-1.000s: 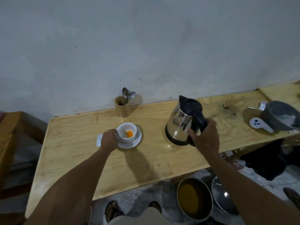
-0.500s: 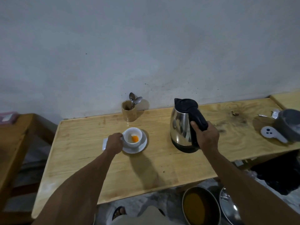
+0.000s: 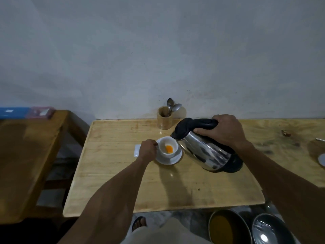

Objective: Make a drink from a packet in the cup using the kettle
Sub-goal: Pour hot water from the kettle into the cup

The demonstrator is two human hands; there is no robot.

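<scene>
Right hand (image 3: 223, 132) wrapped round black handle of kettle (image 3: 207, 148), tilted, spout over rim of cup (image 3: 168, 147). Left hand (image 3: 147, 149) closed on cup's left side. Cup on saucer (image 3: 173, 160), mid-counter (image 3: 175, 191), orange powder inside. Packet (image 3: 136, 150) flat, just left of left hand. Holder (image 3: 164, 118) with spoons (image 3: 173, 107) at back edge.

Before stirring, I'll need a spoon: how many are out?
2 spoons, both standing bowl-up in the wooden holder by the wall, behind the cup. The holder could hide more.
</scene>
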